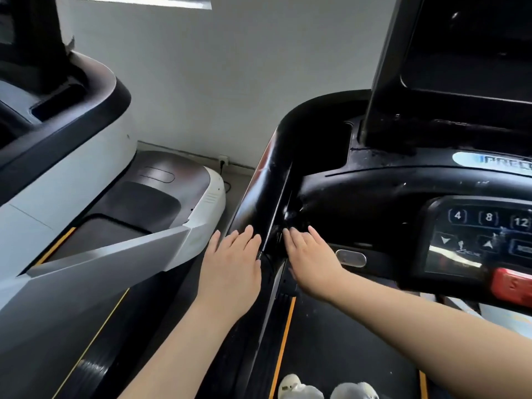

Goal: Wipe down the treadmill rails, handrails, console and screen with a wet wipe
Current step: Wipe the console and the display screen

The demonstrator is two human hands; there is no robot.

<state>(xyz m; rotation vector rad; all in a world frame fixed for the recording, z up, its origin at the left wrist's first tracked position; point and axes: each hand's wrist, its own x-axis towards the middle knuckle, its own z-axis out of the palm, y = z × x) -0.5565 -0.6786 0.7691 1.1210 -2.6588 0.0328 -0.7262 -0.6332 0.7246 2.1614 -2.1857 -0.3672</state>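
My left hand [233, 263] lies flat with straight fingers on the outer side of the black treadmill's left handrail [259, 191]. My right hand [311, 260] is flat too, palm down, at the rail's inner side just below the console's left corner. No wet wipe shows in either hand. The console [374, 197] curves to the right, with its keypad [486, 234] and red stop button [512, 283]. The dark screen [466, 53] stands at the upper right.
A second treadmill [86, 254], grey and white, stands close on the left with a narrow gap between the machines. A white wall lies behind, with a socket [223, 160] near the floor. My white shoes [325, 388] stand on the black belt with orange edge lines.
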